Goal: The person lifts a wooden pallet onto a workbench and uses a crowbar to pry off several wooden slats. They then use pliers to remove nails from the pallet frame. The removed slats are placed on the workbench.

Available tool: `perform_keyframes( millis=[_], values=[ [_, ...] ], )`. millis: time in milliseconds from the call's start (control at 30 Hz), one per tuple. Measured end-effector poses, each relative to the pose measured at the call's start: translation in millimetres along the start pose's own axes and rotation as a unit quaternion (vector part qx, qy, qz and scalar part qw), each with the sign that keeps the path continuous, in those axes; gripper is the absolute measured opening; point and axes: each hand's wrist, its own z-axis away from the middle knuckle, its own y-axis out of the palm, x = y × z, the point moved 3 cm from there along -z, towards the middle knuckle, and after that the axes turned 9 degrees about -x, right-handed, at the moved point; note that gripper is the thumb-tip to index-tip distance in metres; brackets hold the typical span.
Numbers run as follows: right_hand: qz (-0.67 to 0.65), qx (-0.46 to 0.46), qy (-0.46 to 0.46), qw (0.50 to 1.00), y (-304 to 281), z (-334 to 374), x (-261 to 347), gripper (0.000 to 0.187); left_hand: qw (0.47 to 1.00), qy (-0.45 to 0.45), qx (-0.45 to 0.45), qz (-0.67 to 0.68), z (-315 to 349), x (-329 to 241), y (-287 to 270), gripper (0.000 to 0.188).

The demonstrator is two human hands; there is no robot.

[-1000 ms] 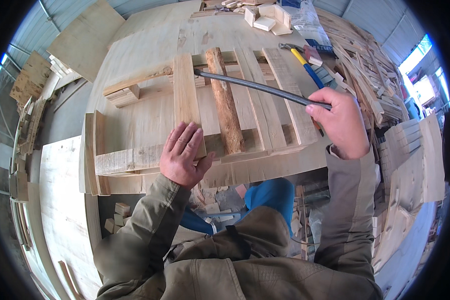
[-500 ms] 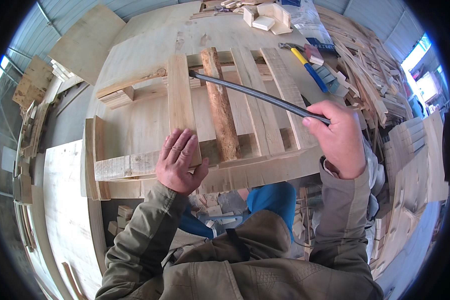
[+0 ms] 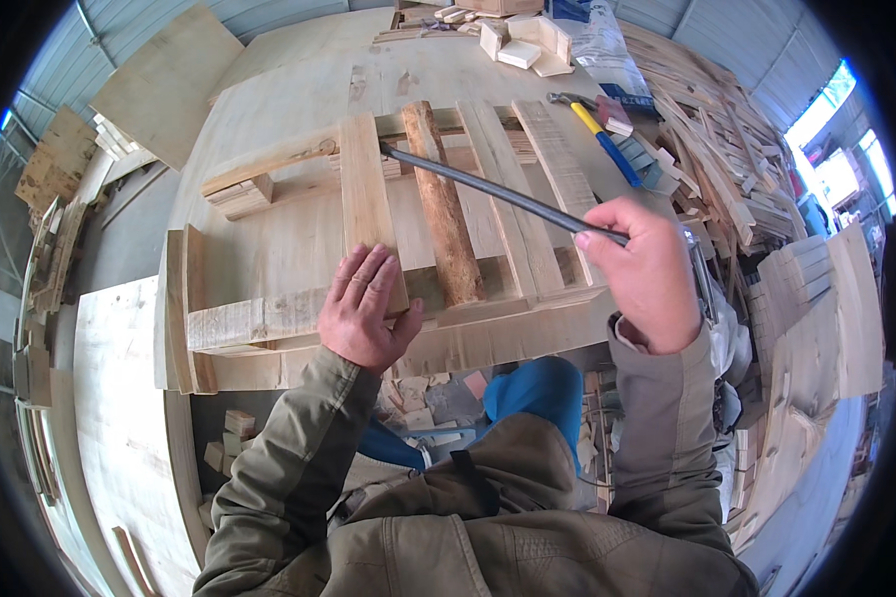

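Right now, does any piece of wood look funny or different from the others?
Yes. One slat in the wooden frame is a rough, round, bark-brown log piece, while its neighbours are flat pale boards.

pry bar end hidden in right hand

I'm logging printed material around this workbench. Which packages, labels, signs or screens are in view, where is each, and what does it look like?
Clear plastic bag: far end of the bench, right of the small wood blocks; crumpled, see-through, whitish.
Blue flat package or box: just behind the yellow-and-blue-handled hammer, far right of the bench; mostly hidden, kind unclear.
No signs or screens can be made out.
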Motion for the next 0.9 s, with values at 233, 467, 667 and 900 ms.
perform_keyframes(
  millis=[233, 467, 667, 900],
  values=[
    [-0.03, -0.003, 0.021, 0.999, 16, 24, -9, 0.02, 0.999, 0.011, -0.034, 0.037, 1, 5, -4, 0.052],
    [-0.051, 0.002, 0.028, 0.998, 6, 21, 3, 0.018, 0.995, -0.008, -0.063, 0.077, 4, 8, -4, 0.053],
    [-0.012, 0.031, 0.011, 0.999, -11, -2, 27, 0.019, 0.987, -0.064, -0.107, 0.102, 4, 10, -10, 0.054],
    [0.009, 0.053, 0.002, 0.999, -27, -35, 49, 0.017, 0.99, -0.079, -0.077, 0.087, 3, 12, -16, 0.055]
  ],
)
